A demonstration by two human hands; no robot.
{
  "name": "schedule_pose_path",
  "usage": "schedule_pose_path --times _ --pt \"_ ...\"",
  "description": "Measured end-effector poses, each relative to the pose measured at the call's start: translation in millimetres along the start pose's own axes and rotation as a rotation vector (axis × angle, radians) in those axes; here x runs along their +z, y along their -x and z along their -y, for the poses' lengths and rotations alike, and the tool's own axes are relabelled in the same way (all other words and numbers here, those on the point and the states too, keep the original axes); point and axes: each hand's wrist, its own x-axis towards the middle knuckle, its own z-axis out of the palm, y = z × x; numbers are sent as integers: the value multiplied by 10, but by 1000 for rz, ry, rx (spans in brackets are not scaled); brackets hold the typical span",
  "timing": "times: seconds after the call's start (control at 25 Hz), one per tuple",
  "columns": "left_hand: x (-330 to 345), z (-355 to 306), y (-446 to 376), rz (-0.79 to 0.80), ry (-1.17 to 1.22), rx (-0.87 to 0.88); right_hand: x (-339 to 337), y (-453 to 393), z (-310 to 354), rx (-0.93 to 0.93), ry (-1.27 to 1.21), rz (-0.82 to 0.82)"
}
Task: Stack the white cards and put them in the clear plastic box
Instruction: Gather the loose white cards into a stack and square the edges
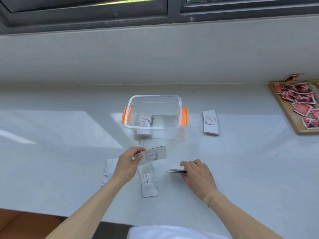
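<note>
— What is the person wearing?
— Both forearms are bare. A small plaster (208, 198) sits on the right wrist, and a white garment (172, 232) shows below the plaster.

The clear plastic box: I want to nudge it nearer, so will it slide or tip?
The clear plastic box probably slides easily: the white counter looks smooth and glossy. It seems light, holding only one small stack of cards. Tipping looks unlikely, as it is wide and low; push low anyway.
</note>
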Motion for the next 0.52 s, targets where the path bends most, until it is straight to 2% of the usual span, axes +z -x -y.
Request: schedule_pose_path --times 0.08,0.2,0.28,0.4,0.52 --pt "288 -87 6 -21 -51 86 0 -29 2 19 -1 57" --pt "605 -132 73 58 -54 133 -13 -24 -4 75 -35 0" --pt "694 -114 109 107 -23 124 -36 -23 -4 101 -65 -45" --pt "728 -115 125 186 -3 137 -36 -32 -5 34 -68 -55" --pt "783 -214 105 313 107 55 -25 -67 20 31 -47 -39"
